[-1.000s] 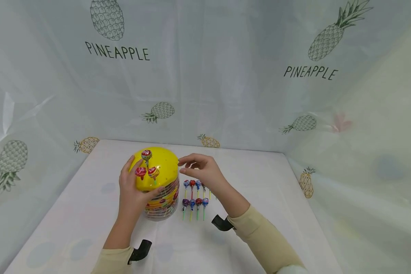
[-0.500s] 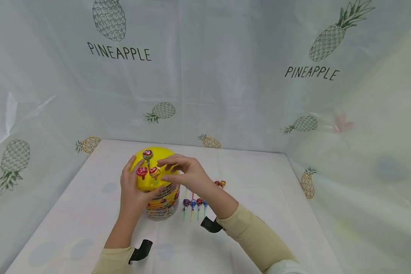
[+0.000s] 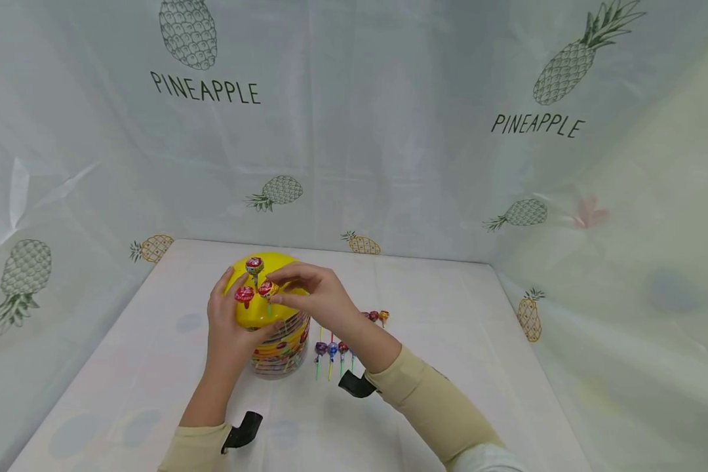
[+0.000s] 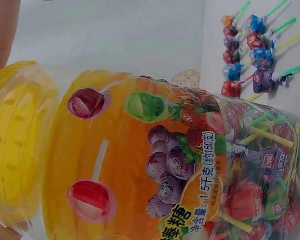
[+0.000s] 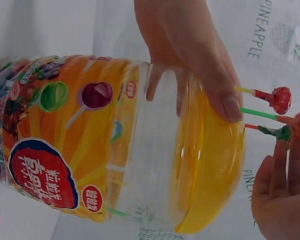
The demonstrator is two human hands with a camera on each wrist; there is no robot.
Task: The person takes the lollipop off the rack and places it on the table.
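A clear plastic candy jar [image 3: 280,351] with a yellow lid [image 3: 283,272] stands upright on the table. Three wrapped lollipops stick up from holes in the lid: a red-and-green one [image 3: 254,265], a red one [image 3: 244,294] and a yellow-and-red one [image 3: 267,289]. My left hand [image 3: 230,328] grips the lid from the left, its thumb across the front; in the right wrist view that thumb presses the lid's edge near the sticks. Thumb and fingers of my right hand [image 3: 315,295] pinch the yellow-and-red lollipop at its head. Its stick is partly hidden in the head view.
Right of the jar, lollipops [image 3: 332,349] lie on the white table [image 3: 436,314] in two rows, partly hidden by my right forearm. More lollipops [image 4: 260,215] fill the jar's lower part. A pineapple-printed curtain [image 3: 401,131] rises behind the table.
My right hand has moved left from beside the jar to above the lid and now pinches the yellow-and-red lollipop, which sits slightly higher. The left hand keeps its grip on the lid.
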